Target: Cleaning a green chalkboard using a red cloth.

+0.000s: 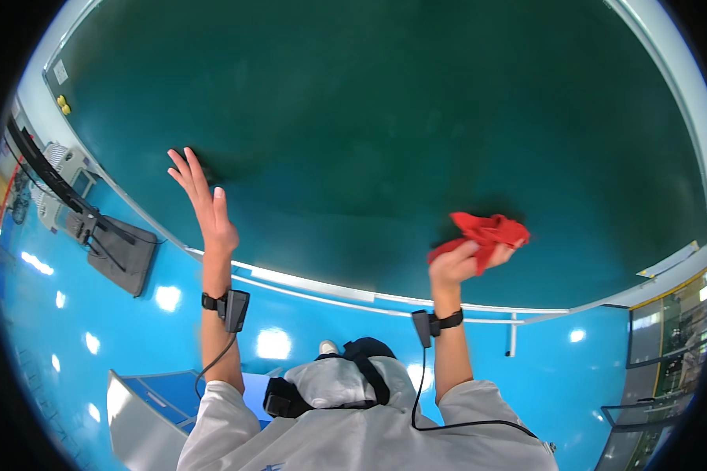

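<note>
A large dark green board (353, 118) fills the upper part of the head view. My right hand (456, 265) is closed around a crumpled red cloth (491, 234) and holds it at the board's lower right part. Some of the cloth sticks out above and beyond my fingers. On the left, my left hand (203, 200) is raised in front of the board with its fingers stretched out and nothing in it. Whether its fingertips touch the board I cannot tell. Each wrist carries a black strapped device with a cable.
A pale ledge (314, 284) runs along the board's lower edge. Grey-black equipment on a flat base (122, 255) stands at the left on the shiny blue floor (526, 369). Behind me at lower left is a white-and-blue box-like piece (145, 416). Windows (644, 377) line the right.
</note>
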A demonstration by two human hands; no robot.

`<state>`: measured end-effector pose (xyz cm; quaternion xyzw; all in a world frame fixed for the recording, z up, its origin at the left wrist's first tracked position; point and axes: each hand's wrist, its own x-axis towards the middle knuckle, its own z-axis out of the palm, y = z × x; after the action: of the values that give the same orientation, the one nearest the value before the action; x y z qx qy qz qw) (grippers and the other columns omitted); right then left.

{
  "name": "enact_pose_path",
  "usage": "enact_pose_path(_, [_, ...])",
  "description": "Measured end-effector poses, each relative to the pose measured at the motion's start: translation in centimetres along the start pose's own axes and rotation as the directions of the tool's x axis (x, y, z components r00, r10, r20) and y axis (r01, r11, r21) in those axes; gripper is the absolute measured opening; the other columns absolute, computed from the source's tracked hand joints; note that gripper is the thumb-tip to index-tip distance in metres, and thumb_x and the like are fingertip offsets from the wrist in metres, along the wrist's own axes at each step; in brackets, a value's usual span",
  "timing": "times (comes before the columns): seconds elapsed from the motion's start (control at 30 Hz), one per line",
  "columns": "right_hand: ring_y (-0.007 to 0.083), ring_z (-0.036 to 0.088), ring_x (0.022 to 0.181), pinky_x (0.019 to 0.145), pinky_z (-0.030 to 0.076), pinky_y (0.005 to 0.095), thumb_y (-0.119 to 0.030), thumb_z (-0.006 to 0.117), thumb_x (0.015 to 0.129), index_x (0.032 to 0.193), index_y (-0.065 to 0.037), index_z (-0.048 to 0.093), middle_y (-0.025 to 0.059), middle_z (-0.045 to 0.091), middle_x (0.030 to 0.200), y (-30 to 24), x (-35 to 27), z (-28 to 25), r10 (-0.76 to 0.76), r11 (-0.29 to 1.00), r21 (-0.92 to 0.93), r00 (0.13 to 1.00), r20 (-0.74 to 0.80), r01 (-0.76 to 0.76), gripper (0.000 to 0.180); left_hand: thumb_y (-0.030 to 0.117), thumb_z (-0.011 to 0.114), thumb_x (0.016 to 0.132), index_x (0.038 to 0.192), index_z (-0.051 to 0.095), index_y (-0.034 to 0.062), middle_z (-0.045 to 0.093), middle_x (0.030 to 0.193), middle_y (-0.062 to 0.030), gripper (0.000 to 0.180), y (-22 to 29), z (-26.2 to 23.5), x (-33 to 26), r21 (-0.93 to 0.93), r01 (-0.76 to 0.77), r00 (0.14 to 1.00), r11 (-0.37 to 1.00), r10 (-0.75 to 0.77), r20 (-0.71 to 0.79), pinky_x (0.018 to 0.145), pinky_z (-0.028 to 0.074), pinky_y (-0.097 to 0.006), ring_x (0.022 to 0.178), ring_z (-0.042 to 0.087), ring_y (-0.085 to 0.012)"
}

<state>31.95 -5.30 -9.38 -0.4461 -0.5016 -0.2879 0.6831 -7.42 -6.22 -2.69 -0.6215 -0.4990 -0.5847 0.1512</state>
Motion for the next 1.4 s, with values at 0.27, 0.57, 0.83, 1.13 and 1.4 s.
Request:
enact_pose_path(0.27, [0.0454, 0.037, 0.140, 0.109, 0.034, 0.0679, -0.043, 0.061, 0.097, 0.124, -0.017, 0.067, 0.0161, 0.046, 0.135, -0.2, -3.2, 0.7, -0.408, 0.913, 0.153, 0.844, 0.348, 0.378, 0.038, 0.038, 0.033, 0.109, 0.164, 0.025, 0.0038, 0.016, 0.173, -0.0188, 0.066, -1.7, -0.2, -1.7, 0.189, 0.057, 0.998, 0.980, -0.050, -0.041, 0.127, 0.013, -0.051, 0.159, 0.015, -0.0389])
enact_pose_path(0.57, [0.0521, 0.049, 0.135, 0.109, 0.049, 0.0563, -0.011, 0.092, 0.079, 0.141, 0.003, 0.045, 0.0384, 0.032, 0.153, 12.4, 0.8, -6.2, -0.266, 0.935, -0.194, 0.948, 0.177, 0.298, 0.079, 0.030, 0.034, 0.109, 0.159, 0.026, -0.0073, 0.029, 0.164, -0.0265, 0.063, -9.0, -3.1, -8.1, 0.145, 0.466, 0.860, 0.873, -0.408, -0.307, 0.124, 0.022, -0.046, 0.153, 0.028, -0.0394])
enact_pose_path(0.83, [0.0470, 0.047, 0.137, 0.108, 0.052, 0.0508, -0.009, 0.045, 0.108, 0.146, 0.009, 0.038, 0.0316, 0.033, 0.154, 11.6, -7.0, -8.9, -0.008, 0.972, -0.236, 1.000, 0.012, 0.010, 0.043, 0.028, 0.034, 0.109, 0.160, 0.023, -0.0077, 0.023, 0.166, -0.0268, 0.063, -17.7, -4.4, -14.0, -0.188, 0.518, 0.660, 0.835, -0.529, -0.534, 0.125, 0.020, -0.043, 0.154, 0.024, -0.0384])
enact_pose_path(1.13, [0.0518, 0.030, 0.146, 0.114, 0.039, 0.0622, -0.009, 0.046, 0.103, 0.148, 0.007, 0.036, 0.0301, 0.018, 0.160, 0.7, -23.4, -1.3, -0.010, 0.982, 0.186, 0.996, 0.093, -0.008, 0.049, 0.033, 0.032, 0.109, 0.161, 0.023, -0.0032, 0.029, 0.165, -0.0216, 0.065, -20.1, -4.4, -16.9, -0.020, 0.389, 0.864, 0.921, -0.373, -0.339, 0.125, 0.019, -0.045, 0.153, 0.027, -0.0342])
enact_pose_path(1.4, [0.0506, 0.023, 0.151, 0.120, 0.018, 0.0690, -0.013, 0.061, 0.098, 0.144, 0.002, 0.043, 0.0286, 0.027, 0.157, 1.2, -23.8, -2.9, -0.314, 0.949, 0.043, 0.918, 0.244, 0.313, 0.052, 0.057, 0.035, 0.107, 0.167, 0.020, 0.0245, 0.035, 0.163, -0.0126, 0.070, -22.2, -3.9, -18.4, -0.393, 0.479, 0.795, 0.785, -0.578, -0.186, 0.123, 0.015, -0.051, 0.149, 0.033, -0.0299])
